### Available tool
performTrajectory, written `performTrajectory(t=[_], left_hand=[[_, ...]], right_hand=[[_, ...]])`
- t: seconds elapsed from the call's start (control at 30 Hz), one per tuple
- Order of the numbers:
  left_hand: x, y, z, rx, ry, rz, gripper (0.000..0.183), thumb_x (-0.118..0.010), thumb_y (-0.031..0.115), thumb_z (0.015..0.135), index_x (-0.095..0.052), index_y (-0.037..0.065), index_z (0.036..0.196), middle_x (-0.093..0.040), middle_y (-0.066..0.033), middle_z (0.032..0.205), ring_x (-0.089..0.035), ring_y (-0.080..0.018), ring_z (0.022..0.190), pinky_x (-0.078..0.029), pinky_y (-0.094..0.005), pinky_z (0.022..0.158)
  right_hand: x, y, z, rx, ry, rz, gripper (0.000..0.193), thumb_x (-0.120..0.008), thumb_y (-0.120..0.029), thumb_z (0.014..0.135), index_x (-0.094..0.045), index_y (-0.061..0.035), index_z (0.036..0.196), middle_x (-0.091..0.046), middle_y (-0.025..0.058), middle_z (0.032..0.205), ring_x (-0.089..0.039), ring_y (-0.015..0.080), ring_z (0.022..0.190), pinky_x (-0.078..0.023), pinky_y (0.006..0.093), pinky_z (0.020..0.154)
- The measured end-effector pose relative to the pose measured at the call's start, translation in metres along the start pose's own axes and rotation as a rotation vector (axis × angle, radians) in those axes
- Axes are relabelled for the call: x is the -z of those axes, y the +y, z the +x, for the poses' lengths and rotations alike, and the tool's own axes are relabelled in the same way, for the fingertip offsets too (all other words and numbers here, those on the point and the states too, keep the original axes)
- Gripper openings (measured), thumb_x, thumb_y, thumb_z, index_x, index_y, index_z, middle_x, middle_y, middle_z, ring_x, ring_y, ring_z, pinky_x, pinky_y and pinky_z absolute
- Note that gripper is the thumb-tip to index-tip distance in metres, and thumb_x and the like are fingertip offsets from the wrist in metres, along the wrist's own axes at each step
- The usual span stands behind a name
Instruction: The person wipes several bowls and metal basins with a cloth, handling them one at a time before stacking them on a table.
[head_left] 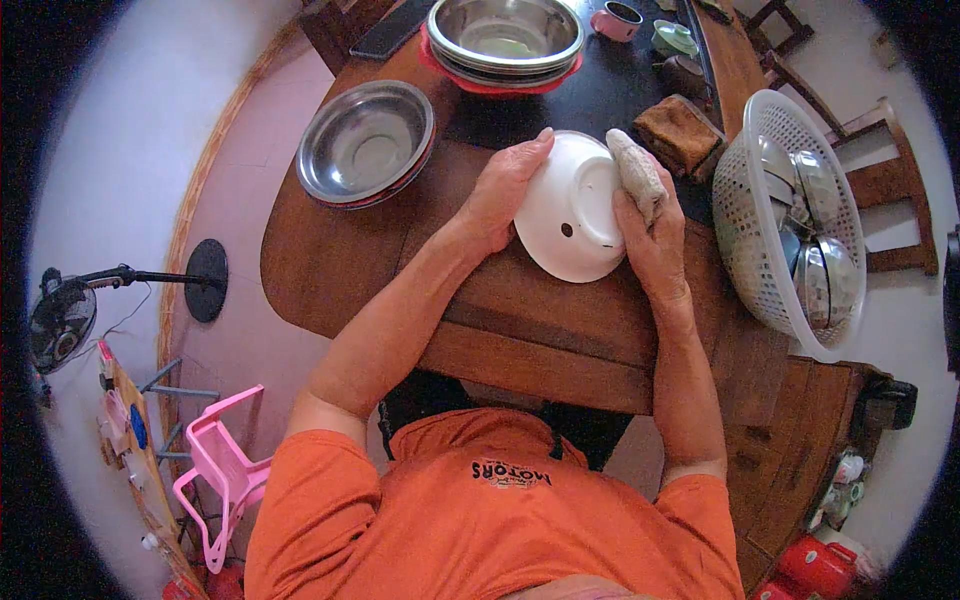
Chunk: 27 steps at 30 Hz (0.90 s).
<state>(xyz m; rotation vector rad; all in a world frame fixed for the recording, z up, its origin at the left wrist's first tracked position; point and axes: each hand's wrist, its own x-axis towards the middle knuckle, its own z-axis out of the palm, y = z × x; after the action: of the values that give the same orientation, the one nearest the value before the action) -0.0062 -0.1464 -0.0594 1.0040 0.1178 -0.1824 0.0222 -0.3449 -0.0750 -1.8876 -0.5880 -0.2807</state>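
A white bowl point(552, 222) is held up over the wooden table, its foot ring and outer side turned toward me. One dark spot shows on its wall. My left hand point(505, 195) grips the bowl's left edge, thumb against the outside and the other fingers hidden behind. On the opposite side, my right hand point(658, 235) has a greyish-white cloth point(636, 172) bunched in it, resting against the bowl near its foot. The thumb of that hand lies along the bowl's outer wall.
Metal basins point(506, 38) are stacked at the far middle, and a shallow metal basin point(367, 140) sits left on the table point(560, 350). To the right stands a white colander point(745, 215) of metal bowls. A brown folded cloth point(678, 135) lies beyond my right hand.
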Motion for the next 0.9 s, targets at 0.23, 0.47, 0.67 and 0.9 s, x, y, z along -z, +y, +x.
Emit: performTrajectory(t=[0.23,0.47,0.67,0.9], left_hand=[[0.003,-0.0032,0.003,-0.012,0.0,0.027,0.04,-0.044,0.038,0.098,-0.059,0.004,0.111,-0.066,-0.0096,0.096,-0.066,-0.018,0.08,-0.054,-0.0332,0.075],[0.0,-0.001,0.0006,-0.009,-0.003,-0.008,0.039,-0.046,0.039,0.098,-0.062,0.005,0.107,-0.066,-0.0068,0.094,-0.062,-0.0149,0.081,-0.051,-0.0305,0.076],[0.0005,-0.0009,0.0015,-0.012,0.005,0.051,0.039,-0.044,0.037,0.098,-0.058,0.004,0.114,-0.066,-0.0099,0.097,-0.066,-0.0182,0.081,-0.054,-0.034,0.075],[0.0071,-0.0082,0.0082,-0.026,-0.024,0.047,0.04,-0.043,0.037,0.099,-0.058,0.002,0.114,-0.067,-0.0102,0.098,-0.066,-0.0177,0.081,-0.054,-0.0331,0.075]], right_hand=[[0.0003,-0.0002,0.0005,0.026,-0.002,-0.004,0.05,-0.064,-0.01,0.084,-0.047,0.0016,0.129,-0.056,0.0182,0.119,-0.056,0.0273,0.111,-0.044,0.0361,0.096],[-0.0006,-0.003,0.001,0.043,-0.016,0.031,0.049,-0.063,-0.008,0.084,-0.046,0.0012,0.13,-0.055,0.0177,0.12,-0.056,0.0266,0.111,-0.044,0.0357,0.096],[0.0006,0.0003,0.0,0.019,-0.01,-0.009,0.049,-0.063,-0.011,0.085,-0.046,0.0021,0.13,-0.055,0.0186,0.121,-0.055,0.028,0.112,-0.043,0.0371,0.097],[0.0007,0.0007,0.0001,0.015,-0.005,-0.013,0.05,-0.063,-0.012,0.084,-0.046,0.0033,0.129,-0.055,0.0194,0.121,-0.054,0.0293,0.113,-0.042,0.0376,0.098]])
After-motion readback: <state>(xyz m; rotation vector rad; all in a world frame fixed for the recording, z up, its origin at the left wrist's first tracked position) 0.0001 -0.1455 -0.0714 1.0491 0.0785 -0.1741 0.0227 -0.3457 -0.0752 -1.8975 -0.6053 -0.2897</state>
